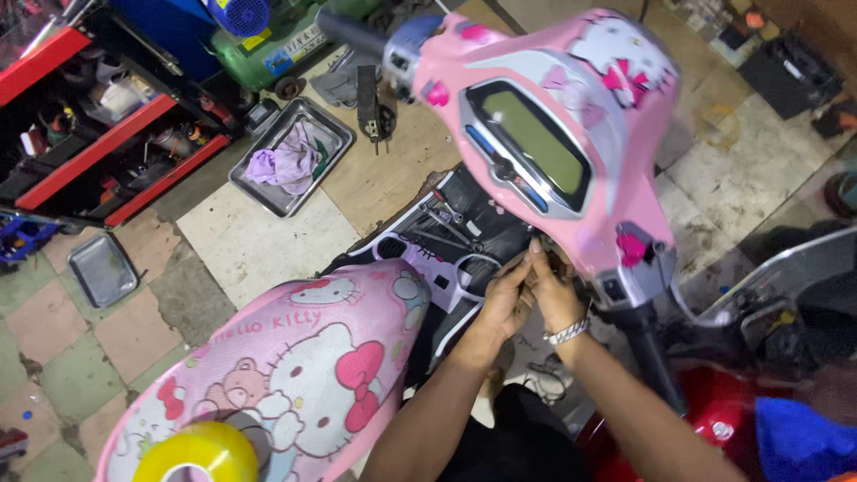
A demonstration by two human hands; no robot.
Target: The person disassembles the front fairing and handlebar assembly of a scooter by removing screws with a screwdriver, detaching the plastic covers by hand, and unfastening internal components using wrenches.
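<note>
A pink scooter stands below me, its handlebar head [553, 134] with a grey display turned to the right. My left hand [506, 299] and my right hand [553, 290] are pressed together just under the head, fingers reaching into the dark opening with exposed wires [464, 234]. What the fingertips hold is hidden. A silver bracelet [568, 332] is on my right wrist. The pink cartoon-printed seat [295, 366] lies at the lower left with a yellow tape roll [196, 453] on it.
A metal tray [293, 156] with a purple rag lies on the tiled floor; a smaller empty tray [103, 268] is farther left. A red-and-black tool rack [98, 125] and a green compressor [268, 45] stand behind. A red vehicle part [714, 419] sits at lower right.
</note>
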